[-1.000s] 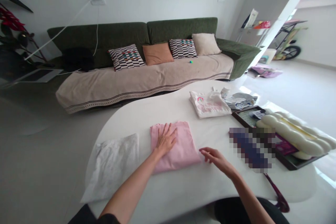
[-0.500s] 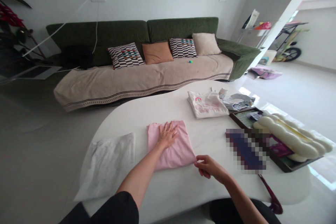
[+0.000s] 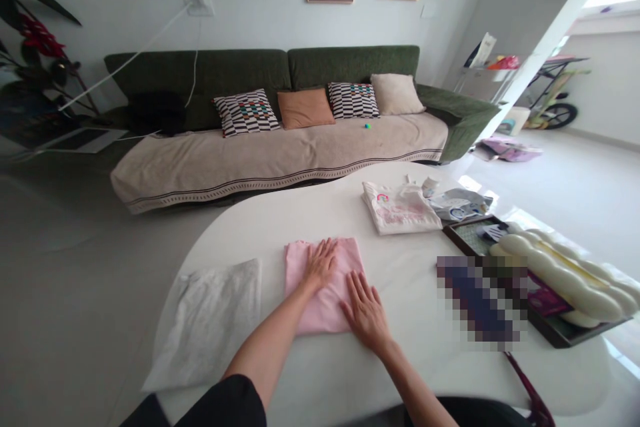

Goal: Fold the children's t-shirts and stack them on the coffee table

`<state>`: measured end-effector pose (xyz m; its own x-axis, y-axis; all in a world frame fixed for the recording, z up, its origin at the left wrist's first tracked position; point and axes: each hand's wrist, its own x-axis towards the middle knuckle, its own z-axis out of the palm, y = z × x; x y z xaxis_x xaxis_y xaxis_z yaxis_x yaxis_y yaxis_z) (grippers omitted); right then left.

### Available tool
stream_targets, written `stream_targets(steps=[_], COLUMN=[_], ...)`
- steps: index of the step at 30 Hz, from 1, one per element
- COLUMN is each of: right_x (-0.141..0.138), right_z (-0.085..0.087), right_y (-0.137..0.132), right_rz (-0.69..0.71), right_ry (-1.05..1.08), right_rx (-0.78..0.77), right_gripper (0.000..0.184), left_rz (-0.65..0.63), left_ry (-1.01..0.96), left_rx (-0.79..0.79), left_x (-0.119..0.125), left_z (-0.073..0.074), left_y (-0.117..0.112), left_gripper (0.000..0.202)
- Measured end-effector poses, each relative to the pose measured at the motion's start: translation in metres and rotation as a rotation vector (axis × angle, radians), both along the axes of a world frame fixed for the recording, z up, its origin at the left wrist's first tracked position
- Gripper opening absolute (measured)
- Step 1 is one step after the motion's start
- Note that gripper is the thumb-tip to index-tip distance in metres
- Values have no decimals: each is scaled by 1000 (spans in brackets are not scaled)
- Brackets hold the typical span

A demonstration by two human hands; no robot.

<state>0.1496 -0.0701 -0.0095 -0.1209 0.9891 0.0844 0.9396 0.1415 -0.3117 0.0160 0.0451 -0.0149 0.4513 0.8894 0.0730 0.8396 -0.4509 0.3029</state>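
The open left hand [image 3: 320,265] lies flat on the folded pink cloth garment [image 3: 320,300] and the open right hand [image 3: 366,312] on its right edge, with a folded pale grey cloth [image 3: 205,323] just left of it on the curved white worktop [image 3: 425,360].

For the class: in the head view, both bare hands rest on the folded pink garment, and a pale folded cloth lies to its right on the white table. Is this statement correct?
Not quite: the pale folded cloth lies to the left of the pink garment, not its right, as the head view shows. The rest stands: the left hand and right hand rest on the garment, on the white table.
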Motion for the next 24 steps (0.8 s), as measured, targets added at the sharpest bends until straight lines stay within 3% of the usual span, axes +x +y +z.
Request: stream_targets(steps=[2, 5, 8, 11, 15, 18, 22, 24], right_x=[0, 6, 5, -16, -67, -97, -107, -106], right_z=[-10, -11, 3, 24, 46, 47, 39, 39], right_y=[-1, -2, -1, -1, -6, -11, -23, -31], right_rz=[-8, 15, 21, -2, 32, -27, -139, -132], right_ry=[-54, -86, -103, -100, 28, 115, 243, 363], right_rx=[-54, -105, -150, -171, -208, -251, -175, -94], right_gripper=[61, 62, 60, 59, 66, 69, 80, 83], left_rz=[49, 281, 507, 576, 618, 664, 671, 626], left_ry=[-13, -61, -208, -297, -406, -512, -657, -721], left_rx=[12, 11, -115, -244, -369, -425, -455, -491], left_x=[-13, -48, -85, -107, -103, -89, -74, -70], left_z=[3, 11, 20, 27, 32, 38, 51, 61], left_y=[1, -1, -4, -7, -16, -30, -59, -77], left_gripper=[47, 47, 44, 30, 10, 9, 20, 25])
